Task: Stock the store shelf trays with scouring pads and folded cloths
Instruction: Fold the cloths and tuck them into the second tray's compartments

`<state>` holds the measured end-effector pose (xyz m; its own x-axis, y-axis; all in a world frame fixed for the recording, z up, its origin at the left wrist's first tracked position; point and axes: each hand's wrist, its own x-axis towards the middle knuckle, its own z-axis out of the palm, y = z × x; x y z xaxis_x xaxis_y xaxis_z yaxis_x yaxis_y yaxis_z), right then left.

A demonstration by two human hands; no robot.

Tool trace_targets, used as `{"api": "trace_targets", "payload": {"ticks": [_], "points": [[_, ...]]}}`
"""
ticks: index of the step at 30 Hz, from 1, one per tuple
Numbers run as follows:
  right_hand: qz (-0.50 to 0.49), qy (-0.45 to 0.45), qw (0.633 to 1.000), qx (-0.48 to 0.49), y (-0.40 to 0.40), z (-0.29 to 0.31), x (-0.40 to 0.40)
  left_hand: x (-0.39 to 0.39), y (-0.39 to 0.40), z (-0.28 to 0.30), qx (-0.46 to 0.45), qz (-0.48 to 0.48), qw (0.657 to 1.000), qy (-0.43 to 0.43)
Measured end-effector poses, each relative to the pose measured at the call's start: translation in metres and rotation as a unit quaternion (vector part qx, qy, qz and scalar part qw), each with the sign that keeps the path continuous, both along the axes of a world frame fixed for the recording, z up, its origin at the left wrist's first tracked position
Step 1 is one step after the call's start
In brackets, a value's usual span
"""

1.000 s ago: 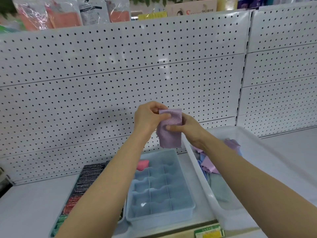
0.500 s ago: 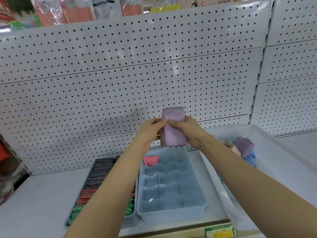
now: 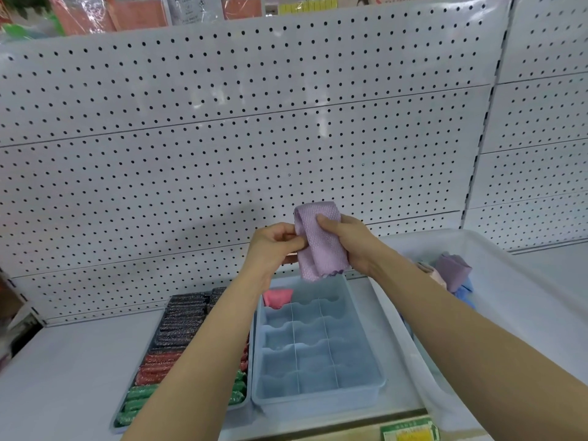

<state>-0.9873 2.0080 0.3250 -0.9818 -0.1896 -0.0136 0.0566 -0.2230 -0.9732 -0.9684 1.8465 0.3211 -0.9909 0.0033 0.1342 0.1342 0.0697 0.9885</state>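
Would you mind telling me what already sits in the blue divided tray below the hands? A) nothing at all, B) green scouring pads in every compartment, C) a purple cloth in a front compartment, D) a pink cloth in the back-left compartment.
D: a single pink cloth sits in the back-left compartment of the blue divided tray, and the other compartments in view look empty; the purple cloth is held above it by both hands.

Between the left hand (image 3: 270,246) and right hand (image 3: 353,246), the lilac cloth (image 3: 319,246) looks soft and dimpled. Below them the blue tray (image 3: 318,399) is smooth matt plastic; left of it, scouring pads (image 3: 178,326) glint wiry (metallic thread, seemingly). Behind, the pegboard (image 3: 222,138) is matt white.
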Motion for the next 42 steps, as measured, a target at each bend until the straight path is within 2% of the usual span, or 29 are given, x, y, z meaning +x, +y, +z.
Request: {"api": "trace_targets", "payload": {"ticks": [3,6,10,13,16,18,21,24,27,30,33,37,40,42], "points": [[-0.002,-0.027,0.999,-0.020,0.000,0.000,-0.003,-0.003,0.001,0.001,-0.062,0.007,0.998,0.016],[0.004,-0.043,0.999,-0.023,0.000,0.000,-0.006,-0.005,0.002,0.000,-0.080,0.018,0.996,0.033],[0.010,-0.060,0.997,-0.036,-0.002,0.004,-0.007,-0.012,0.005,-0.005,-0.127,0.094,0.984,0.081],[-0.011,-0.023,1.000,-0.006,-0.007,0.004,-0.010,-0.010,0.007,-0.003,-0.090,0.068,0.992,0.061],[-0.051,0.013,0.998,0.032,-0.011,-0.001,-0.013,-0.006,0.008,0.004,0.008,0.022,1.000,0.005],[-0.065,0.029,0.996,0.046,-0.014,-0.004,-0.014,-0.007,0.005,0.004,0.000,0.010,1.000,0.015],[-0.064,0.049,0.996,0.039,-0.015,-0.008,-0.014,-0.011,0.001,-0.002,-0.039,0.048,0.997,0.041],[-0.041,0.037,0.998,0.014,-0.009,-0.012,-0.012,-0.013,-0.003,-0.004,0.038,0.087,0.995,0.006],[-0.030,0.028,0.999,0.008,-0.005,-0.019,-0.011,-0.014,-0.012,-0.007,0.070,0.035,0.996,-0.049],[-0.028,0.021,0.999,0.023,-0.005,-0.023,-0.010,-0.013,-0.019,-0.011,0.055,-0.007,0.996,-0.064],[-0.031,0.010,0.999,0.019,-0.005,-0.025,-0.013,-0.011,-0.020,-0.012,0.051,0.023,0.998,-0.030],[0.020,-0.084,0.995,-0.058,-0.002,-0.030,-0.019,-0.013,-0.020,-0.022,0.012,0.058,0.998,0.027],[0.092,-0.039,0.995,0.020,-0.004,-0.039,-0.021,-0.014,-0.021,-0.028,-0.030,0.052,0.997,0.043],[0.069,-0.002,0.996,0.059,-0.009,-0.047,-0.023,-0.016,-0.022,-0.030,-0.019,0.029,0.999,0.013]]}}
